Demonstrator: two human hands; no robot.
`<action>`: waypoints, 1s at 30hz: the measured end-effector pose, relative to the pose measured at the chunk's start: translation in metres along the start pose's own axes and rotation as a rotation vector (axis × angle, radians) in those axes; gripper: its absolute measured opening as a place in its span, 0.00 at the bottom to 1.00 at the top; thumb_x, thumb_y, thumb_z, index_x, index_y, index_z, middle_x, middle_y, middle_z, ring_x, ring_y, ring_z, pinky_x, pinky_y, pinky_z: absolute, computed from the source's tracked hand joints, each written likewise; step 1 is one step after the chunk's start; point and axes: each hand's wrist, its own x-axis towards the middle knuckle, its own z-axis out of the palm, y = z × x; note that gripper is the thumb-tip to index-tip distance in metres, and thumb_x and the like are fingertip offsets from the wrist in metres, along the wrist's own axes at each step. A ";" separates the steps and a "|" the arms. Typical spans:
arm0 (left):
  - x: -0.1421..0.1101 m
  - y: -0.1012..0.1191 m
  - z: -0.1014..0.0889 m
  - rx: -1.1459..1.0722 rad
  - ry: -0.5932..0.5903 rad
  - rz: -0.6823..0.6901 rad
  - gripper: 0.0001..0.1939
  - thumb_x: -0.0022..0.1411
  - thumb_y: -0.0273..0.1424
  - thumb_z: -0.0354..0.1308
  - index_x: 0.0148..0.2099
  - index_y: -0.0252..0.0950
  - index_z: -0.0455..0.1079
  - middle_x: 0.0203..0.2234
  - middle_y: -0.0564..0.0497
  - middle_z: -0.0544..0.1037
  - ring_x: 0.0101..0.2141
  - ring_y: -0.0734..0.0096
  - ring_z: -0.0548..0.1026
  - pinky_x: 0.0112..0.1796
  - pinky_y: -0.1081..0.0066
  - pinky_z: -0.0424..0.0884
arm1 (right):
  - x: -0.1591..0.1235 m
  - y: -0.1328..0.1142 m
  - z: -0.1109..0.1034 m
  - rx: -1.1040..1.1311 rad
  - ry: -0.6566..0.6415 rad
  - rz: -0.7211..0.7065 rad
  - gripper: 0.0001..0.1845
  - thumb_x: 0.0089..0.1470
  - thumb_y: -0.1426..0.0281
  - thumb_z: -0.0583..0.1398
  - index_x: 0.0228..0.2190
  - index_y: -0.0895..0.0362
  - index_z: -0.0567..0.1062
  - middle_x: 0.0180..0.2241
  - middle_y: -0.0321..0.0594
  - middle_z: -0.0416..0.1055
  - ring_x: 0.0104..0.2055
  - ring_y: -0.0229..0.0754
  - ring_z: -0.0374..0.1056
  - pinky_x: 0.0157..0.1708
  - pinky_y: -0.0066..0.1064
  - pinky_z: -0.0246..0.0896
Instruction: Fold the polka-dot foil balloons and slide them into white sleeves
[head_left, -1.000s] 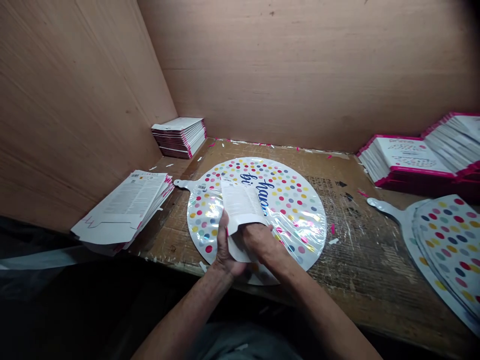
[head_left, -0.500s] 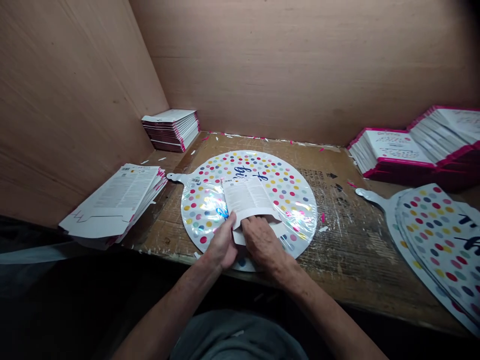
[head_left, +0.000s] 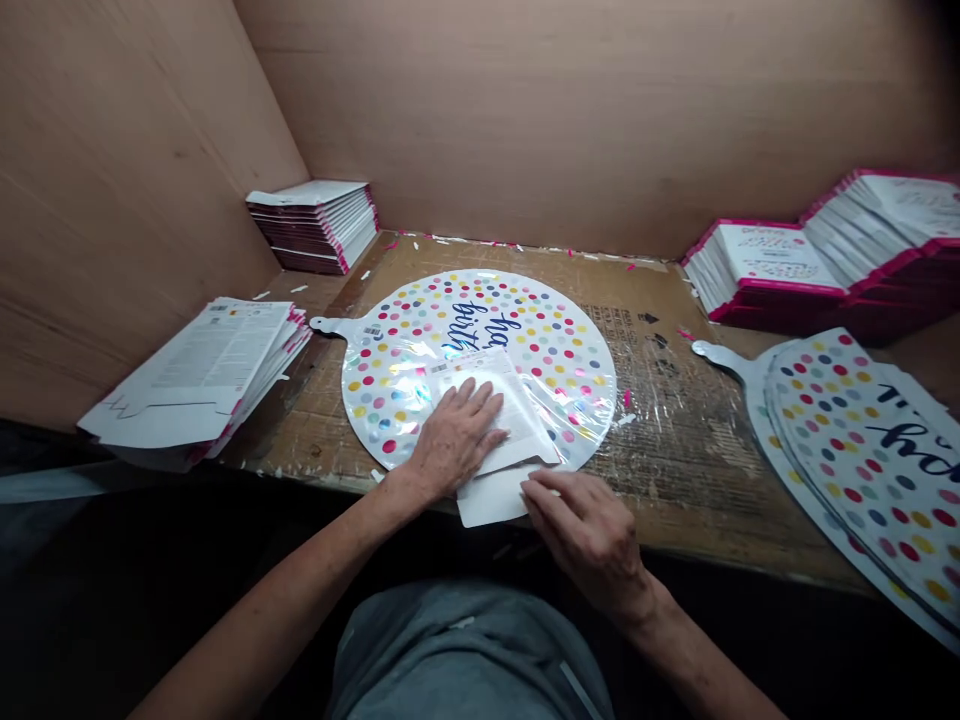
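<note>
A cardboard-covered desk (head_left: 675,480) carries a flat, round dotted balloon (head_left: 480,310) at its middle, tail (head_left: 330,326) pointing left; more dotted balloons (head_left: 862,440) overlap at right, and a pile of printed envelopes (head_left: 187,370) sits at left. One white envelope (head_left: 521,425) lies over the balloon's near part, under the left hand (head_left: 454,435), its grip laid flat with fingers slightly spread; the right hand (head_left: 591,532) has bunched fingertips at the right edge of the envelope's near flap (head_left: 491,498), though whether that grip pinches it I cannot tell
</note>
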 end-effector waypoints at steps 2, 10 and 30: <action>0.003 0.004 0.012 -0.013 -0.051 0.081 0.23 0.71 0.39 0.46 0.62 0.33 0.63 0.62 0.39 0.65 0.64 0.48 0.57 0.61 0.48 0.56 | 0.005 0.009 -0.002 -0.043 -0.035 0.025 0.08 0.61 0.75 0.59 0.41 0.59 0.77 0.38 0.44 0.76 0.39 0.43 0.70 0.41 0.36 0.63; 0.005 0.004 0.017 -0.102 -0.109 0.150 0.25 0.71 0.38 0.46 0.65 0.34 0.58 0.65 0.38 0.61 0.67 0.49 0.53 0.63 0.46 0.51 | 0.008 0.025 0.003 -0.021 -0.251 -0.138 0.10 0.64 0.74 0.54 0.39 0.59 0.76 0.37 0.43 0.75 0.39 0.44 0.65 0.41 0.35 0.59; 0.024 0.002 0.020 -0.084 -0.018 0.347 0.23 0.69 0.41 0.52 0.59 0.31 0.64 0.60 0.35 0.67 0.64 0.49 0.60 0.61 0.48 0.59 | -0.037 0.022 -0.044 -0.026 -0.227 -0.114 0.16 0.61 0.59 0.60 0.30 0.58 0.73 0.30 0.43 0.74 0.31 0.42 0.69 0.32 0.33 0.60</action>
